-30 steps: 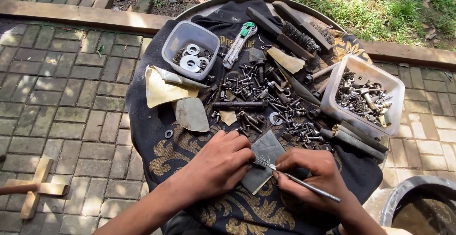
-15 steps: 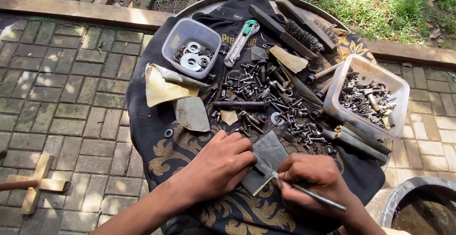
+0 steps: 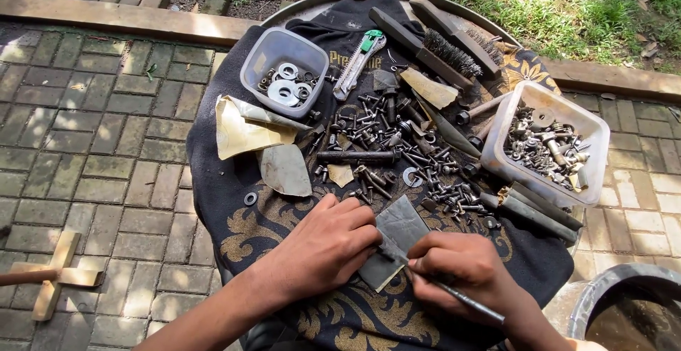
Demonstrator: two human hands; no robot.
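Grey, matt, gritty sandpaper sheet (image 3: 397, 241); thin dull metal rod (image 3: 464, 300). Black cloth with gold print (image 3: 234, 223), soft, matt. Clear glossy plastic tubs (image 3: 284, 70). Dark, rusty steel bolts (image 3: 397, 156). Rough brick paving (image 3: 92, 138).

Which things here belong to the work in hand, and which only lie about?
In use: left hand; right hand; grey sandpaper sheet; thin metal rod.
Lying about: green utility knife; wire brush; clear tub of washers.
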